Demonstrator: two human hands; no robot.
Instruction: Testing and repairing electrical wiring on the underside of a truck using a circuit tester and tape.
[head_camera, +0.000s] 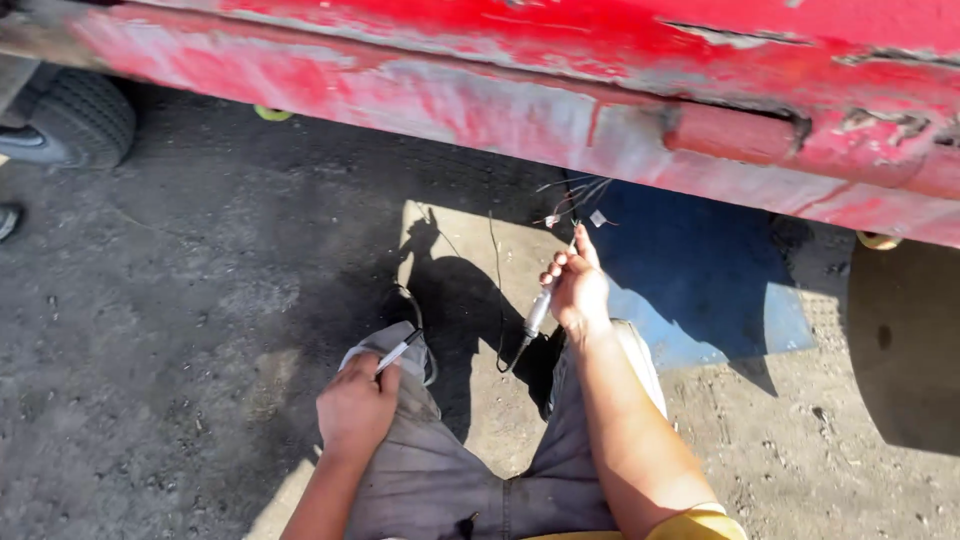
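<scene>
Probe (538, 312) gripped in right hand (577, 290), tip toward wires (578, 203); left hand (356, 405) pinching thin rod (397, 353).

A single head-worn camera looks steeply down and forward from just above the person's lap, close to the knees (480, 470), facing the red car body (560, 90) across the far edge, dirt ground (170, 300) on the left.
</scene>
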